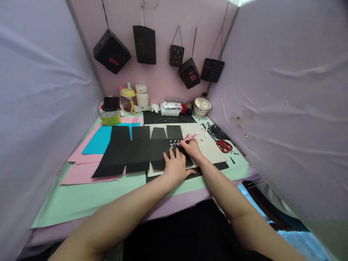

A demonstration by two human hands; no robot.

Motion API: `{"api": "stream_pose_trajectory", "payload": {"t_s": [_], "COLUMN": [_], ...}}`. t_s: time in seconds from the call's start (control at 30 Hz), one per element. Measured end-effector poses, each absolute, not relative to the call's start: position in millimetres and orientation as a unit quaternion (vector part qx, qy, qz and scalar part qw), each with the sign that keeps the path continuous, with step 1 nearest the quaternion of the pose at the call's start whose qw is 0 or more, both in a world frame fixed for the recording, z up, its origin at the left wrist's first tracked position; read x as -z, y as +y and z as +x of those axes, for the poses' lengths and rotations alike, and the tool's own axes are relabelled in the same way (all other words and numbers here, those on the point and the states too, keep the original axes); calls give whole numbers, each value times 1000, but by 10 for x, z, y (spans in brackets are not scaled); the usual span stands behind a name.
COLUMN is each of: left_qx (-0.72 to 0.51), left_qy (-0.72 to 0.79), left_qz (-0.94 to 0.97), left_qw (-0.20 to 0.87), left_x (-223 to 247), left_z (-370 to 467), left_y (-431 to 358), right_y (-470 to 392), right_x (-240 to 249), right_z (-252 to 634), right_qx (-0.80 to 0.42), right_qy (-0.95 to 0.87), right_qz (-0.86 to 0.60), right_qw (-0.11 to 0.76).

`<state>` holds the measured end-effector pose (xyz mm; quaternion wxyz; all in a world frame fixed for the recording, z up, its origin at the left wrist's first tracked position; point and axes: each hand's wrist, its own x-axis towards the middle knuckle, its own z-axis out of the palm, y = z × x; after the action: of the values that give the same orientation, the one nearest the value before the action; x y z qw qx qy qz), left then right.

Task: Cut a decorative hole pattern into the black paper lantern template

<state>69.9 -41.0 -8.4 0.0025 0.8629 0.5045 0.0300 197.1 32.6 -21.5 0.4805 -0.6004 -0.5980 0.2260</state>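
A large black card sheet [141, 150] with slits and flaps along its edges lies flat on the table. Small triangular cut-outs [174, 143] show pale near its right end. In my right hand [191, 146] is a slim pink craft knife [188, 138], pen-shaped, its tip down beside these cut-outs. My left hand [175, 167] rests flat on the card just below them, fingers spread and thumb out to the right. Beneath the card's right part lies a white board [210, 148]. Whatever lies right under my right fingers is hidden.
Red-handled scissors [224, 146] lie at right by a heap of black scraps [217, 132]. Pink paper [81, 174] and blue paper [96, 141] spread at left. Behind stand a white bottle [142, 98], a box of pens [171, 108] and a lidded bowl [202, 107]. Black lanterns [112, 51] hang above.
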Motion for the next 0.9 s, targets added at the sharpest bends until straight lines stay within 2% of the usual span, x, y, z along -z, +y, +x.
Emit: {"api": "stream_pose_trajectory", "payload": {"t_s": [0.33, 0.63, 0.9], "left_qx": [-26, -29, -37], "left_qy": [505, 501, 494], "left_qz": [863, 865, 868], "left_qw": [-8, -6, -5], "left_x": [88, 104, 151], "left_z": [698, 695, 688], "left_y": [-420, -396, -361], "right_y": [307, 264, 235], "right_x": [198, 193, 189], "right_z": [1948, 1970, 1923], "right_qx": [-227, -226, -308], "right_qy": [-592, -586, -592], "right_qz": [-598, -549, -531], "right_qw": [490, 552, 522]}}
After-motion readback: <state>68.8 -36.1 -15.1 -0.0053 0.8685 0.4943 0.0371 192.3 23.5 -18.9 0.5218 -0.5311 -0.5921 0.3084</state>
